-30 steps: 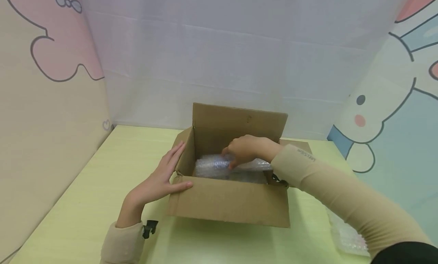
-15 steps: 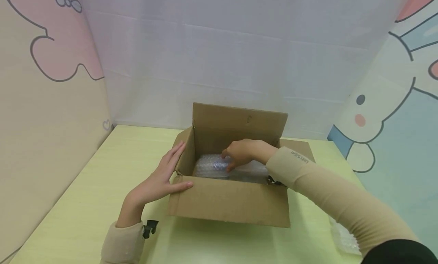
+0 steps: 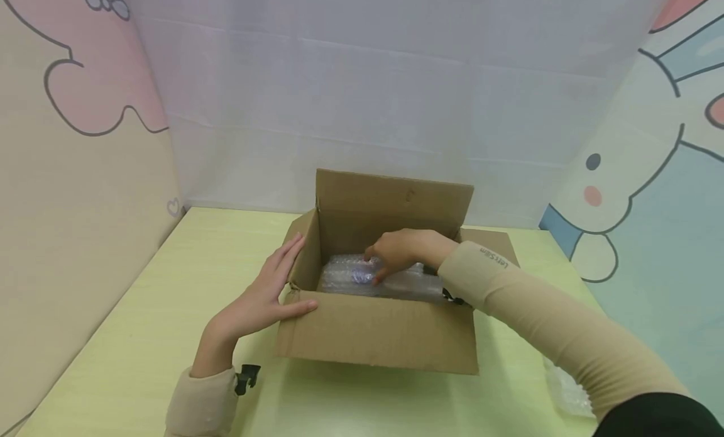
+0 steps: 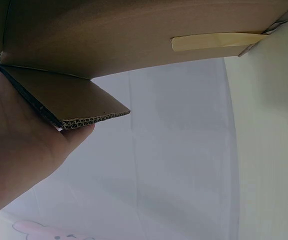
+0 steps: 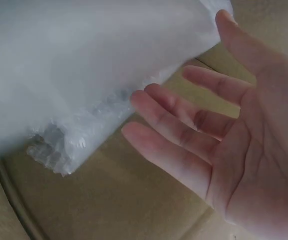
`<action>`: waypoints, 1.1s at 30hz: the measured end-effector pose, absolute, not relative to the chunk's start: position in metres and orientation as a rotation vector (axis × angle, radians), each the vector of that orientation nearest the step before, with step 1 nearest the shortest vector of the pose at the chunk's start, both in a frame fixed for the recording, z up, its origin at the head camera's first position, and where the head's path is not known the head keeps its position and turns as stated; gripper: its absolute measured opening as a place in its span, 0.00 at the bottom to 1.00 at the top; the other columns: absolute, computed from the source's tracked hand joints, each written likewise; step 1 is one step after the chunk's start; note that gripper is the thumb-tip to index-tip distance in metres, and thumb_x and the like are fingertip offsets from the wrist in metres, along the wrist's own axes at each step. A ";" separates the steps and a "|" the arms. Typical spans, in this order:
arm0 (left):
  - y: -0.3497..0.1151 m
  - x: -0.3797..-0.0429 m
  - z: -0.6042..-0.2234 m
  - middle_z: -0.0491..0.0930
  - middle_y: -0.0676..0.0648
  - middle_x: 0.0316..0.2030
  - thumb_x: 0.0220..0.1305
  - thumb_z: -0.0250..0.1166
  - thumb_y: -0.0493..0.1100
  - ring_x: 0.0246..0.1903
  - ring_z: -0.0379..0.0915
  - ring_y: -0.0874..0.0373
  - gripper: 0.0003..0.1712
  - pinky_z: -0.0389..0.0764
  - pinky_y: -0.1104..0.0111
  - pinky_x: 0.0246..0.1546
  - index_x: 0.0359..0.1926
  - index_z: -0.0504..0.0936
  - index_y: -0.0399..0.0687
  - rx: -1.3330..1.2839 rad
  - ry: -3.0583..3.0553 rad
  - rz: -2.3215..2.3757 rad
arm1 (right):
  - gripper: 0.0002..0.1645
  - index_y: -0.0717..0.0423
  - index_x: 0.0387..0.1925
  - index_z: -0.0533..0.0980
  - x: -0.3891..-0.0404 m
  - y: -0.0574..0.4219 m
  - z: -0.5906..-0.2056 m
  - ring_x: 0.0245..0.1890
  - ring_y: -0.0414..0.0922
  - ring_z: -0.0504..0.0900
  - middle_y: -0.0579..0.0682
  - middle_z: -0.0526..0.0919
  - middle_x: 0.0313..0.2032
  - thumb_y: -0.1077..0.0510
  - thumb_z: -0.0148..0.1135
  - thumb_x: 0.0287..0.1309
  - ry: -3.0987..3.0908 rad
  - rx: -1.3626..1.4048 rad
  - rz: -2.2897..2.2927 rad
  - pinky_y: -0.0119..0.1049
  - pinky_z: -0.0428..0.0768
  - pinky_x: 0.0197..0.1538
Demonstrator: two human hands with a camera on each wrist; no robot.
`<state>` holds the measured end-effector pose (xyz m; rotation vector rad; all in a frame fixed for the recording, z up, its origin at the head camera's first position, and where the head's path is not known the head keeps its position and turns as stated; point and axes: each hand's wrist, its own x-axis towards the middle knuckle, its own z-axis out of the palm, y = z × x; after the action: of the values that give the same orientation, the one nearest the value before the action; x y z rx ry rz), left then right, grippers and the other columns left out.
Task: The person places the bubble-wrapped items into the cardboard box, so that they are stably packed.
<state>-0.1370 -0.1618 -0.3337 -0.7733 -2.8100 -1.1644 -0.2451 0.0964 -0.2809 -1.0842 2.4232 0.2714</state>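
Observation:
An open cardboard box (image 3: pixel 376 336) stands on the table with its flaps spread. Inside lies a bundle in clear bubble wrap (image 3: pixel 345 273), with something bluish showing through. My left hand (image 3: pixel 254 302) rests against the left flap (image 4: pixel 69 97), fingers straight along its outer side and thumb on the front flap. My right hand (image 3: pixel 398 251) reaches into the box above the bubble wrap. In the right wrist view its fingers (image 5: pixel 168 160) are spread and loosely bent beside the wrapped bundle (image 5: pixel 84 75), not closed round it. Whether the fingertips touch the wrap I cannot tell.
More bubble wrap (image 3: pixel 568 390) lies at the table's right edge, partly behind the right sleeve. A strip of tape (image 4: pixel 218 41) sticks to the box's side. A white curtain (image 3: pixel 362 97) hangs behind the yellow table (image 3: pixel 147 298), with patterned panels at both sides.
My right hand has moved slightly lower in the box and slowed over the bubble wrap. The wrap beneath the right wrist has shifted a little. My left hand stays on the flap.

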 end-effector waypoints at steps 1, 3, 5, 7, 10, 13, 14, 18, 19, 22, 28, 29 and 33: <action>-0.162 -0.137 -0.334 0.34 0.50 0.77 0.59 0.69 0.55 0.76 0.33 0.45 0.59 0.51 0.40 0.70 0.78 0.36 0.57 -0.774 -2.810 -1.164 | 0.37 0.52 0.67 0.67 -0.245 0.097 -0.279 0.64 0.52 0.73 0.53 0.73 0.65 0.39 0.60 0.62 2.425 -1.086 0.262 0.48 0.72 0.65; -0.162 -0.137 -0.333 0.34 0.50 0.77 0.59 0.69 0.55 0.76 0.33 0.45 0.60 0.51 0.40 0.70 0.78 0.36 0.57 -0.775 -2.811 -1.162 | 0.37 0.53 0.67 0.68 -0.246 0.100 -0.274 0.64 0.52 0.73 0.54 0.72 0.65 0.40 0.60 0.62 2.432 -1.092 0.232 0.48 0.72 0.66; -0.162 -0.137 -0.333 0.34 0.50 0.77 0.59 0.69 0.55 0.76 0.33 0.45 0.60 0.51 0.40 0.70 0.78 0.36 0.57 -0.777 -2.814 -1.165 | 0.37 0.55 0.66 0.68 -0.246 0.104 -0.267 0.64 0.52 0.73 0.55 0.73 0.65 0.41 0.60 0.62 2.450 -1.093 0.188 0.47 0.71 0.66; -0.162 -0.138 -0.333 0.34 0.50 0.77 0.59 0.69 0.55 0.76 0.32 0.45 0.59 0.51 0.40 0.70 0.78 0.36 0.57 -0.778 -2.816 -1.170 | 0.36 0.55 0.66 0.68 -0.246 0.109 -0.258 0.60 0.52 0.76 0.56 0.76 0.61 0.42 0.61 0.62 2.466 -1.087 0.138 0.47 0.72 0.65; -0.161 -0.139 -0.332 0.34 0.50 0.77 0.59 0.69 0.55 0.76 0.32 0.45 0.59 0.51 0.40 0.70 0.78 0.36 0.57 -0.779 -2.818 -1.177 | 0.36 0.52 0.67 0.67 -0.244 0.117 -0.245 0.52 0.47 0.79 0.53 0.80 0.54 0.42 0.61 0.62 2.504 -1.098 0.093 0.46 0.75 0.60; -0.160 -0.140 -0.332 0.34 0.50 0.77 0.59 0.69 0.55 0.76 0.31 0.45 0.59 0.51 0.40 0.70 0.78 0.36 0.58 -0.785 -2.819 -1.178 | 0.33 0.47 0.66 0.68 -0.241 0.128 -0.233 0.43 0.42 0.78 0.47 0.81 0.44 0.41 0.60 0.63 2.554 -1.116 0.058 0.44 0.77 0.51; -0.160 -0.140 -0.332 0.34 0.50 0.77 0.59 0.69 0.54 0.76 0.31 0.45 0.59 0.51 0.40 0.70 0.78 0.36 0.58 -0.787 -2.819 -1.178 | 0.33 0.46 0.66 0.68 -0.239 0.132 -0.230 0.42 0.41 0.77 0.46 0.80 0.43 0.41 0.60 0.63 2.576 -1.135 0.042 0.42 0.78 0.48; -0.158 -0.142 -0.333 0.34 0.49 0.77 0.59 0.69 0.55 0.76 0.31 0.44 0.60 0.51 0.40 0.70 0.78 0.35 0.57 -0.796 -2.819 -1.179 | 0.32 0.46 0.65 0.70 -0.231 0.153 -0.217 0.41 0.41 0.77 0.44 0.79 0.40 0.43 0.61 0.62 2.667 -1.184 -0.042 0.41 0.77 0.44; -0.158 -0.142 -0.333 0.34 0.49 0.77 0.59 0.69 0.55 0.76 0.31 0.44 0.60 0.51 0.40 0.70 0.78 0.35 0.57 -0.796 -2.819 -1.180 | 0.32 0.47 0.65 0.70 -0.228 0.158 -0.215 0.43 0.43 0.78 0.45 0.80 0.41 0.44 0.62 0.62 2.685 -1.199 -0.069 0.42 0.77 0.45; -0.158 -0.143 -0.334 0.34 0.49 0.77 0.59 0.69 0.55 0.76 0.31 0.44 0.60 0.51 0.40 0.70 0.78 0.35 0.57 -0.798 -2.820 -1.184 | 0.33 0.49 0.66 0.69 -0.220 0.177 -0.211 0.48 0.45 0.79 0.48 0.81 0.47 0.45 0.62 0.62 2.738 -1.203 -0.135 0.45 0.77 0.51; -0.161 -0.144 -0.335 0.34 0.49 0.77 0.59 0.69 0.55 0.76 0.32 0.44 0.60 0.51 0.39 0.69 0.78 0.35 0.57 -0.789 -2.824 -1.164 | 0.32 0.51 0.67 0.67 -0.207 0.214 -0.215 0.50 0.47 0.79 0.51 0.78 0.57 0.47 0.60 0.64 2.852 -1.136 -0.306 0.46 0.79 0.50; -0.162 -0.144 -0.336 0.34 0.49 0.77 0.59 0.69 0.55 0.76 0.32 0.44 0.60 0.52 0.39 0.69 0.78 0.35 0.57 -0.788 -2.824 -1.157 | 0.32 0.51 0.67 0.67 -0.204 0.221 -0.216 0.50 0.48 0.79 0.52 0.78 0.56 0.48 0.60 0.65 2.875 -1.110 -0.343 0.46 0.79 0.49; -0.164 -0.145 -0.336 0.34 0.48 0.77 0.59 0.69 0.55 0.76 0.33 0.44 0.60 0.52 0.39 0.69 0.78 0.36 0.56 -0.787 -2.817 -1.141 | 0.32 0.50 0.68 0.66 -0.196 0.249 -0.225 0.52 0.49 0.79 0.52 0.79 0.54 0.51 0.62 0.64 2.990 -1.024 -0.474 0.49 0.81 0.48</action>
<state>-0.1452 -0.1640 -0.3359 -0.7870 -2.8174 -1.1408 -0.1959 0.2494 -0.2253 -1.0237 2.9899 -0.4735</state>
